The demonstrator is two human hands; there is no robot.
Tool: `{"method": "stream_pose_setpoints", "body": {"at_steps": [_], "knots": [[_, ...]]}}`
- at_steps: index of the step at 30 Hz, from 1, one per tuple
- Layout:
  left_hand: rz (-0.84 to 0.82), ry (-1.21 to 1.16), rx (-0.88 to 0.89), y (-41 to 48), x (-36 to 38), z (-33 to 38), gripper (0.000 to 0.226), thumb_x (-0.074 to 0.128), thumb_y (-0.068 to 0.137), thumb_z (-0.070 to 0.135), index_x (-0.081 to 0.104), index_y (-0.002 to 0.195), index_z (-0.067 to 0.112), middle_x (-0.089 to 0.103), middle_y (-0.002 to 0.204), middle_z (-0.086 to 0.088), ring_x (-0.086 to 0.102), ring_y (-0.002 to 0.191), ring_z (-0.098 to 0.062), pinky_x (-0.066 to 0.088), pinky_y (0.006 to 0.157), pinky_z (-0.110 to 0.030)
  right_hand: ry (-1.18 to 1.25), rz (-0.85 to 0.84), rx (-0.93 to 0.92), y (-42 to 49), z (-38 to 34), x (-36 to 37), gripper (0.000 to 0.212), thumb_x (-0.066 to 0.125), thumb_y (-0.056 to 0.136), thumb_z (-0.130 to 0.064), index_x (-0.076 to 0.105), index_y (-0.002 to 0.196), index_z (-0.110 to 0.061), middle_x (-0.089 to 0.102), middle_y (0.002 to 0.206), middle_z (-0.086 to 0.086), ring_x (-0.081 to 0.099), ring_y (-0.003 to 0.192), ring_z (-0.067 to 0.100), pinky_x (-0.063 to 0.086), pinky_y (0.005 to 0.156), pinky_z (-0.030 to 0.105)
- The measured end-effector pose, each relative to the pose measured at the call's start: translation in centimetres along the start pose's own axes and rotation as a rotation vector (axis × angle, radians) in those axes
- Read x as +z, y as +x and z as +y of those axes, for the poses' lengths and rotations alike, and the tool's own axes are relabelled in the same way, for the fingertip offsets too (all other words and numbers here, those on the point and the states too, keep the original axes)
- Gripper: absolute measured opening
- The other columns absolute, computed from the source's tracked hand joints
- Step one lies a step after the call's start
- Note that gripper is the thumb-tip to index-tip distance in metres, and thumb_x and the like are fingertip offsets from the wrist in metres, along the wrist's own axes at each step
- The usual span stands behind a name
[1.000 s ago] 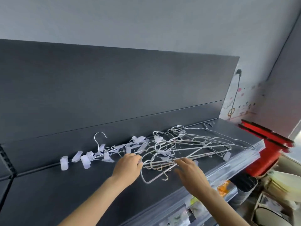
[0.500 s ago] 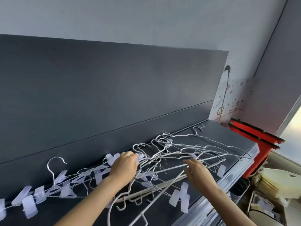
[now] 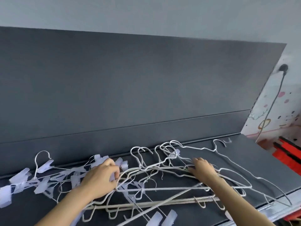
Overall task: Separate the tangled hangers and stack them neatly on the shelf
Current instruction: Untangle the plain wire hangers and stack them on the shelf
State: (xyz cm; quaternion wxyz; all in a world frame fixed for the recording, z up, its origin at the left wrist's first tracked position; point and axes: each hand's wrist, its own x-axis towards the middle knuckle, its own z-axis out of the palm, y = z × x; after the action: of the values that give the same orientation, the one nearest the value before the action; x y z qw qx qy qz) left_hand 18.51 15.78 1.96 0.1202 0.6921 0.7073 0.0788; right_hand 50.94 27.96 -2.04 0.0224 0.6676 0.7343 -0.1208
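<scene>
A tangle of white wire hangers (image 3: 162, 180) lies across the dark grey shelf (image 3: 254, 162), hooks toward the back panel. Clip hangers with pale plastic clips (image 3: 44, 167) trail off to the left, and two more clips (image 3: 162, 217) hang at the front edge. My left hand (image 3: 101, 181) is closed around wires and a clip at the left of the tangle. My right hand (image 3: 202, 168) rests on the wires at the right, fingers curled onto a hanger shoulder.
A tall dark back panel (image 3: 130, 87) rises behind the shelf. At the right stand a decorated wall with a plug and hanging cable (image 3: 275, 97) and a red object (image 3: 288, 152). The shelf's front edge (image 3: 276, 209) runs at lower right.
The view has swung left and closer. Both hands stay in the tangle; the left hand has tightened on the wires and the hangers have spread toward the front edge.
</scene>
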Motion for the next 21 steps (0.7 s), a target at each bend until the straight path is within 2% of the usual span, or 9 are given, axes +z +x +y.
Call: {"method": "stream_pose_setpoints", "body": {"at_steps": [2, 4, 6, 9, 12, 15, 17, 19, 21], "knots": [[0.022, 0.006, -0.074, -0.5, 0.0, -0.2, 0.019, 0.053, 0.082, 0.032, 0.045, 0.065, 0.033, 0.046, 0.101, 0.017, 0.055, 0.082, -0.011, 0.037, 0.065, -0.024, 0.043, 0.088, -0.061, 0.4, 0.2, 0.1, 0.012, 0.049, 0.088, -0.026, 0.051, 0.093, -0.015, 0.057, 0.110, 0.007, 0.050, 0.109, 0.028, 0.039, 0.086, 0.034], [0.062, 0.017, -0.127, -0.6, -0.1, 0.3, 0.024, 0.052, 0.084, 0.040, 0.043, 0.063, 0.035, 0.048, 0.099, 0.016, 0.054, 0.088, -0.009, 0.037, 0.075, -0.026, 0.149, 0.124, -0.146, 0.3, 0.0, 0.0, 0.011, 0.048, 0.088, -0.020, 0.054, 0.086, -0.012, 0.051, 0.092, 0.005, 0.052, 0.098, 0.029, 0.037, 0.074, 0.031], [0.128, 0.043, -0.163, -0.3, 0.0, 1.4, 0.022, 0.050, 0.086, 0.040, 0.044, 0.065, 0.035, 0.052, 0.097, 0.013, 0.054, 0.096, -0.012, 0.037, 0.082, -0.028, 0.254, 0.143, -0.253, 0.0, -0.6, -0.2, 0.011, 0.049, 0.088, -0.018, 0.055, 0.081, -0.012, 0.045, 0.083, 0.001, 0.052, 0.085, 0.027, 0.036, 0.066, 0.030], [0.188, 0.002, -0.123, 0.8, 0.7, 3.5, 0.014, 0.047, 0.088, 0.032, 0.060, 0.084, 0.029, 0.057, 0.103, 0.008, 0.055, 0.103, -0.016, 0.040, 0.085, -0.030, 0.326, 0.180, -0.355, -1.0, -2.0, -0.5, 0.009, 0.052, 0.086, -0.018, 0.050, 0.078, -0.015, 0.051, 0.076, -0.001, 0.046, 0.071, 0.022, 0.035, 0.062, 0.031], [0.119, 0.018, -0.041, 1.7, 1.6, 6.0, 0.028, 0.042, 0.093, 0.034, 0.060, 0.110, 0.023, 0.058, 0.115, 0.007, 0.052, 0.110, -0.015, 0.040, 0.095, -0.031, 0.432, 0.211, -0.394, -1.7, -1.8, -0.3, 0.008, 0.056, 0.085, -0.019, 0.058, 0.084, -0.012, 0.051, 0.060, -0.005, 0.041, 0.061, 0.020, 0.039, 0.060, 0.032], [0.091, 0.034, -0.010, 2.2, 2.0, 7.6, 0.026, 0.041, 0.094, 0.035, 0.058, 0.110, 0.025, 0.064, 0.103, 0.006, 0.056, 0.097, -0.016, 0.042, 0.084, -0.030, 0.530, 0.257, -0.383, -1.5, 0.8, -0.6, 0.018, 0.058, 0.084, -0.016, 0.056, 0.068, -0.023, 0.047, 0.051, -0.010, 0.032, 0.053, 0.012, 0.037, 0.055, 0.030], [0.103, -0.031, -0.020, 2.6, 2.0, 8.1, 0.022, 0.043, 0.094, 0.032, 0.062, 0.097, 0.021, 0.066, 0.088, 0.004, 0.058, 0.085, -0.018, 0.044, 0.073, -0.031, 0.561, 0.287, -0.361, -1.3, 3.1, -1.0, 0.017, 0.059, 0.084, -0.012, 0.054, 0.068, -0.013, 0.040, 0.051, -0.006, 0.025, 0.054, 0.010, 0.031, 0.054, 0.028], [0.147, -0.072, -0.007, 3.3, 1.6, 8.6, 0.025, 0.044, 0.093, 0.031, 0.064, 0.100, 0.018, 0.064, 0.100, 0.002, 0.058, 0.094, -0.019, 0.047, 0.082, -0.035, 0.574, 0.323, -0.329, -1.0, 5.7, -1.5, 0.010, 0.060, 0.084, -0.009, 0.059, 0.077, -0.003, 0.040, 0.054, -0.003, 0.027, 0.058, 0.011, 0.031, 0.056, 0.027], [0.219, -0.055, 0.003, 4.4, 1.1, 9.3, 0.031, 0.043, 0.094, 0.031, 0.057, 0.120, 0.021, 0.054, 0.121, 0.002, 0.050, 0.112, -0.019, 0.042, 0.095, -0.034, 0.579, 0.361, -0.235, -0.3, 8.5, -1.8, 0.010, 0.060, 0.084, -0.008, 0.061, 0.078, 0.000, 0.043, 0.052, 0.006, 0.028, 0.059, 0.011, 0.032, 0.056, 0.027]]}}
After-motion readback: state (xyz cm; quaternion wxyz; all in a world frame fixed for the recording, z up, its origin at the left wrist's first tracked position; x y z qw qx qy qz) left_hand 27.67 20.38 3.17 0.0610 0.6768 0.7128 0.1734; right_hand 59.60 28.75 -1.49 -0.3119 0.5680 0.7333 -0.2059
